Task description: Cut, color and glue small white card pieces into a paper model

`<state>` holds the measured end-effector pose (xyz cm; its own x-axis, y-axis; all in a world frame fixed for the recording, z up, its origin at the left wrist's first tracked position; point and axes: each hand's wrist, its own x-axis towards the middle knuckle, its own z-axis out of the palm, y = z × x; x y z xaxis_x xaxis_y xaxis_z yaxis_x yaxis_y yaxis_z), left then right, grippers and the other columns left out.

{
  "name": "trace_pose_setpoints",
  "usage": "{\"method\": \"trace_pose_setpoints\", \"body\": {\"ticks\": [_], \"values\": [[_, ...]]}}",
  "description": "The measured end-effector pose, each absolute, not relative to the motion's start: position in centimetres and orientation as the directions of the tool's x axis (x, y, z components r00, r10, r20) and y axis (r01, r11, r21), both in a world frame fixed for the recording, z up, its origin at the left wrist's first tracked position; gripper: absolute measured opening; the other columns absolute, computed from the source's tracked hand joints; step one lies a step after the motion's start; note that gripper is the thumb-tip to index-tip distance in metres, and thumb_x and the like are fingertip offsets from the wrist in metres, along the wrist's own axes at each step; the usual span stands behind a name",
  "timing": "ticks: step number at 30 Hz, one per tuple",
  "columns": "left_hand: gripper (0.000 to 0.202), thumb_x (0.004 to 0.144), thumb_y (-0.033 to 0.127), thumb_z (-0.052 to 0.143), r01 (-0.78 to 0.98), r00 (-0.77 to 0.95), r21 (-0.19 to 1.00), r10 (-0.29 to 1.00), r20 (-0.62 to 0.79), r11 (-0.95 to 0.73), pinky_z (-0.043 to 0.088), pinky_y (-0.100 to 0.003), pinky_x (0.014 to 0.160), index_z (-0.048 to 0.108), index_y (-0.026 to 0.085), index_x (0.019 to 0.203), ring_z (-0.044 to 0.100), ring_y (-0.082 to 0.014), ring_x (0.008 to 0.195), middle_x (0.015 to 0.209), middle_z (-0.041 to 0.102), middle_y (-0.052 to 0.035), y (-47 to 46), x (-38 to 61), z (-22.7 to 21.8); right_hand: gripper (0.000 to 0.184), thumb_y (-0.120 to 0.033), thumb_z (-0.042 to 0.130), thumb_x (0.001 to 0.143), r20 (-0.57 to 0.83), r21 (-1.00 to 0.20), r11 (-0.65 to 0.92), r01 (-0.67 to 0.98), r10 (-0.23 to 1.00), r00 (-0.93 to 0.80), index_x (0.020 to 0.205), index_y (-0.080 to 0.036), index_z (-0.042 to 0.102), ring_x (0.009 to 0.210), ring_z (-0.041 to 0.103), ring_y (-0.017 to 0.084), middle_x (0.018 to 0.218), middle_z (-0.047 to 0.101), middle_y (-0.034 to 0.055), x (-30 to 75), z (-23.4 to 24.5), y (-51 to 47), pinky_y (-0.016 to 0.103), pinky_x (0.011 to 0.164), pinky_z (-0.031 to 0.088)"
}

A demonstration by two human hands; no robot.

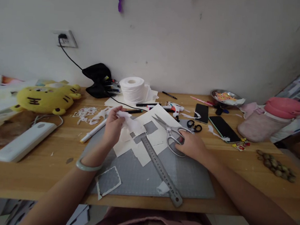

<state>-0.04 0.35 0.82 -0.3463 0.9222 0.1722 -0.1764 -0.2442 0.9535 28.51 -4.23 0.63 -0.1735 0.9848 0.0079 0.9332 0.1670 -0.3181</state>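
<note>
My left hand (113,125) is closed on a piece of white tissue (132,123), raised a little over the left of the cutting mat. My right hand (193,143) has its fingers at the handles of the grey metal scissors (170,128). Their blades are slightly apart and point to the upper left. Beneath them lies cream card (142,156) with square openings cut in it. A steel ruler (158,165) runs slantwise from the card to the front edge of the grey cutting mat (194,178). A thin paper frame (98,190) with a wavy edge sits at the mat's front left.
Behind the mat stand a toilet paper roll (132,90), a glue gun (176,108) and several pens. Small black scissors (194,126) and two phones (224,128) lie right. A yellow plush toy (46,97), paper scraps (85,113) and a white device (25,142) are left.
</note>
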Motion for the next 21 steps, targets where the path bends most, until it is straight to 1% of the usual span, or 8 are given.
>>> {"method": "trace_pose_setpoints", "body": {"ticks": [2,6,10,12,14,16,18,21], "values": [[0.039,0.057,0.016,0.058,-0.134,-0.303,0.967,0.938,0.168,-0.217,0.036,-0.020,0.054,0.056,0.019,0.096,0.049,-0.0097,0.062,0.089,0.061,-0.0006,0.2,0.2,0.7,0.018,-0.028,0.059,0.070,-0.011,-0.253,0.168,0.953,0.984,-0.176,0.085,-0.018,0.060,0.076,0.060,0.023,0.084,0.066,0.0073,28.5,0.8,-4.2,0.029,0.061,0.037],[0.022,0.069,0.033,0.058,0.093,-0.157,0.984,0.974,0.165,-0.152,0.034,-0.021,0.053,0.060,0.017,0.084,0.044,-0.0106,0.056,0.066,0.054,0.0026,-0.7,1.1,0.6,0.022,-0.027,0.058,0.071,-0.001,-0.229,0.207,0.951,0.977,-0.212,0.090,-0.016,0.062,0.087,0.062,0.026,0.093,0.067,0.0108,28.4,0.4,-4.2,0.031,0.070,0.043],[0.028,0.079,0.042,0.050,0.326,0.116,0.920,0.975,0.191,-0.219,0.043,-0.025,0.065,0.061,0.017,0.078,0.053,-0.0150,0.068,0.069,0.059,0.0000,-2.4,2.4,1.0,0.030,-0.029,0.061,0.074,0.056,-0.250,0.242,0.937,0.970,-0.236,0.099,-0.011,0.064,0.098,0.060,0.030,0.103,0.064,0.0157,28.6,0.0,-4.3,0.037,0.085,0.045],[0.033,0.083,0.045,0.045,0.403,0.243,0.873,0.952,0.187,-0.275,0.044,-0.026,0.068,0.061,0.017,0.076,0.055,-0.0162,0.072,0.071,0.061,-0.0012,-3.3,3.0,1.2,0.034,-0.032,0.061,0.077,0.134,-0.326,0.288,0.900,0.957,-0.258,0.105,-0.012,0.063,0.105,0.058,0.031,0.109,0.061,0.0168,28.7,0.1,-4.5,0.041,0.092,0.043],[0.037,0.087,0.046,0.040,0.449,0.351,0.832,0.921,0.171,-0.326,0.044,-0.025,0.067,0.061,0.017,0.076,0.055,-0.0158,0.071,0.072,0.063,-0.0017,-4.2,3.7,1.3,0.039,-0.037,0.060,0.081,0.220,-0.477,0.397,0.784,0.918,-0.330,0.112,-0.015,0.060,0.111,0.054,0.029,0.115,0.059,0.0153,28.5,0.2,-5.0,0.042,0.096,0.042],[0.039,0.089,0.044,0.037,0.466,0.452,0.800,0.879,0.153,-0.379,0.043,-0.024,0.065,0.061,0.016,0.075,0.055,-0.0149,0.068,0.070,0.063,-0.0018,-5.1,4.3,1.2,0.046,-0.043,0.060,0.082,0.243,-0.680,0.467,0.565,0.871,-0.427,0.120,-0.018,0.054,0.106,0.057,0.024,0.117,0.058,0.0120,28.1,0.2,-5.7,0.039,0.091,0.045],[0.039,0.091,0.041,0.035,0.462,0.543,0.775,0.828,0.137,-0.431,0.042,-0.023,0.062,0.060,0.016,0.074,0.055,-0.0139,0.065,0.069,0.063,-0.0017,-5.9,5.0,1.0,0.049,-0.044,0.064,0.079,0.180,-0.836,0.409,0.365,0.834,-0.521,0.120,-0.021,0.051,0.089,0.060,0.018,0.108,0.061,0.0076,27.4,0.2,-6.7,0.032,0.078,0.050],[0.036,0.092,0.034,0.034,0.467,0.629,0.734,0.769,0.116,-0.493,0.042,-0.022,0.062,0.060,0.016,0.074,0.056,-0.0132,0.063,0.069,0.064,-0.0024,-7.1,6.0,0.5,0.018,-0.029,0.063,0.079,0.090,-0.858,0.357,0.370,0.812,-0.576,0.094,-0.021,0.059,0.069,0.056,0.013,0.079,0.060,-0.0003,26.7,0.3,-7.5,0.025,0.063,0.045]]}}
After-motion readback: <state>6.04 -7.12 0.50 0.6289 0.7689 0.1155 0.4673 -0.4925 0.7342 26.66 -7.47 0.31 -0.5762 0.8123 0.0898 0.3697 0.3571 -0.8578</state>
